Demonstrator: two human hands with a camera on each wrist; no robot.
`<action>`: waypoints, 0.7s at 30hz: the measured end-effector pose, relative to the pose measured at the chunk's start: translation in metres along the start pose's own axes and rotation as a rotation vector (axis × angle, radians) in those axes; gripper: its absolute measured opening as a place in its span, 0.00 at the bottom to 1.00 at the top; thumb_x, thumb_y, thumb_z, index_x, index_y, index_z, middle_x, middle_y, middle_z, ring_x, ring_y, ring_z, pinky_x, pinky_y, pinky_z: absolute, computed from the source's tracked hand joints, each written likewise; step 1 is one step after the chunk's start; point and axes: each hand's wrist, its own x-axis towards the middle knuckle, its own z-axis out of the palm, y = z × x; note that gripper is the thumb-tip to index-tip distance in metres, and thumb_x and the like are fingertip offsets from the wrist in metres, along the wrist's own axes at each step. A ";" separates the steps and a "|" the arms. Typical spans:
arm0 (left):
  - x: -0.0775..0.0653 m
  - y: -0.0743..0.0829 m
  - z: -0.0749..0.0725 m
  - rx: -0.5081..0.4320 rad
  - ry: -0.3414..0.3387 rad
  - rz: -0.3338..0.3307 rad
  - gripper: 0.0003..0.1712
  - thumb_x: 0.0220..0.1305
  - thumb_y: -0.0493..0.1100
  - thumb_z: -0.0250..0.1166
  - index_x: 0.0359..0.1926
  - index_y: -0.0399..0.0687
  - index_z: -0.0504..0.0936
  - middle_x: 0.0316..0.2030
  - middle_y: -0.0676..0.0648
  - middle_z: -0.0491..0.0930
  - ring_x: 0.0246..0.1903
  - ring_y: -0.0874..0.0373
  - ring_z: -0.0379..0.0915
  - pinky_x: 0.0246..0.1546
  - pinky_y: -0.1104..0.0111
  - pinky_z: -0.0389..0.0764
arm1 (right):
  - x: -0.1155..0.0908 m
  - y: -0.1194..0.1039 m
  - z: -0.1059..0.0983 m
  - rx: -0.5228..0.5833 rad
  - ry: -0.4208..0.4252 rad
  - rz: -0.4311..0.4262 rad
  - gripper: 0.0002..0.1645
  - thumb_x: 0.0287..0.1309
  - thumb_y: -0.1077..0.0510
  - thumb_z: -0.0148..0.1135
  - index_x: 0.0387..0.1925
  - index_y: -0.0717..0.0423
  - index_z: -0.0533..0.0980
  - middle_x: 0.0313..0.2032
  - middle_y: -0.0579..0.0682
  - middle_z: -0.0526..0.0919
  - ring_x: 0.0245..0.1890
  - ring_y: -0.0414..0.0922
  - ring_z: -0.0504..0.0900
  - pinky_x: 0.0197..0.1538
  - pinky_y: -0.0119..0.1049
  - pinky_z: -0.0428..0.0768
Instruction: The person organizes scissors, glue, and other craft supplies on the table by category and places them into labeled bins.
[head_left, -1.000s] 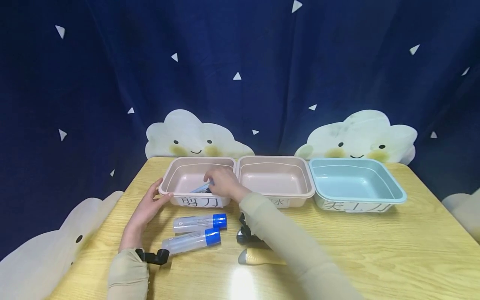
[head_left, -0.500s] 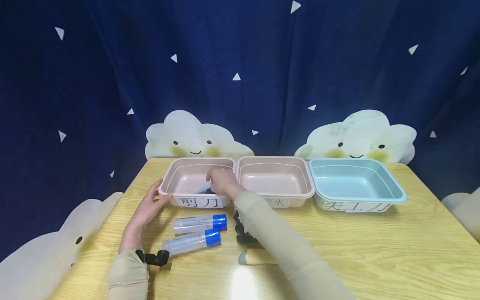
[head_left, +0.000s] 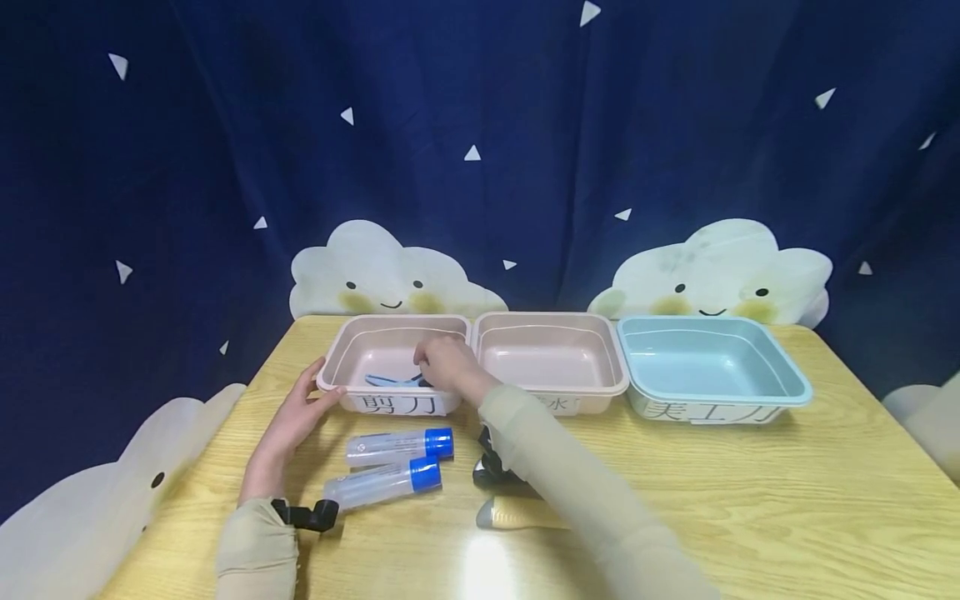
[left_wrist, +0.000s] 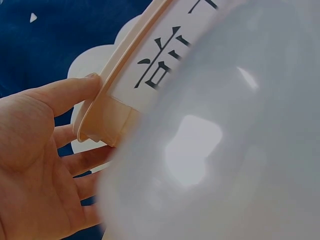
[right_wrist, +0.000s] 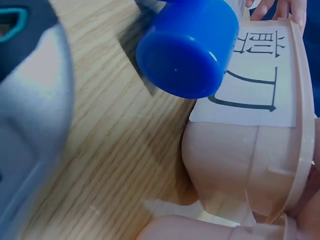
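My left hand (head_left: 298, 408) holds the left front corner of the left pink plastic bin (head_left: 360, 325). In the left wrist view, the thumb of the left hand (left_wrist: 30, 135) lies on the rim and the other fingers reach along the side. Inside that bin lie light-blue and dark scissors (head_left: 390, 381). My right hand (head_left: 447, 364) is down in the same bin with bent fingers, over the right end of the scissors. Its fingertips are hidden, so I cannot tell whether they pinch the handle. In front lie two clear glue bottles (head_left: 386, 448) with blue caps.
A second pink bin (head_left: 551, 392) and a light-blue bin (head_left: 795, 396) stand to the right, all with paper labels. A yellow utility knife (head_left: 517, 512) lies near the right forearm, beside a silver-and-black object (head_left: 486, 475) partly under the sleeve. The curtain (head_left: 540, 125) hangs behind.
The scissors have gone from tilted beneath the right fingers to lying flatter and further left in the bin. The right hand has shifted slightly; the left hand has stayed on the corner.
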 end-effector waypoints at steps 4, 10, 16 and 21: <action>-0.001 0.000 -0.001 0.005 0.000 0.002 0.44 0.64 0.54 0.54 0.71 0.53 0.39 0.65 0.33 0.53 0.58 0.39 0.56 0.56 0.48 0.59 | -0.009 0.000 -0.004 0.025 0.025 -0.039 0.13 0.58 0.58 0.53 0.42 0.49 0.80 0.40 0.45 0.83 0.40 0.40 0.78 0.47 0.34 0.74; 0.000 0.000 -0.001 0.018 0.007 0.003 0.44 0.63 0.55 0.55 0.71 0.53 0.39 0.64 0.32 0.54 0.58 0.40 0.57 0.54 0.50 0.61 | -0.025 -0.003 -0.007 0.031 0.066 -0.136 0.12 0.56 0.58 0.55 0.41 0.50 0.80 0.38 0.45 0.83 0.35 0.38 0.77 0.43 0.31 0.75; -0.001 0.000 0.000 0.016 -0.002 0.005 0.45 0.63 0.56 0.55 0.71 0.53 0.38 0.65 0.32 0.53 0.59 0.39 0.56 0.55 0.49 0.60 | -0.043 -0.011 -0.011 -0.019 0.151 -0.255 0.08 0.56 0.55 0.58 0.36 0.48 0.80 0.32 0.44 0.79 0.34 0.39 0.77 0.41 0.31 0.75; -0.002 0.000 -0.001 0.009 -0.006 0.001 0.45 0.63 0.55 0.55 0.71 0.54 0.38 0.65 0.33 0.53 0.58 0.40 0.56 0.55 0.49 0.59 | -0.060 -0.020 -0.013 -0.047 0.152 -0.375 0.08 0.55 0.51 0.60 0.35 0.47 0.80 0.33 0.41 0.79 0.36 0.39 0.76 0.43 0.32 0.73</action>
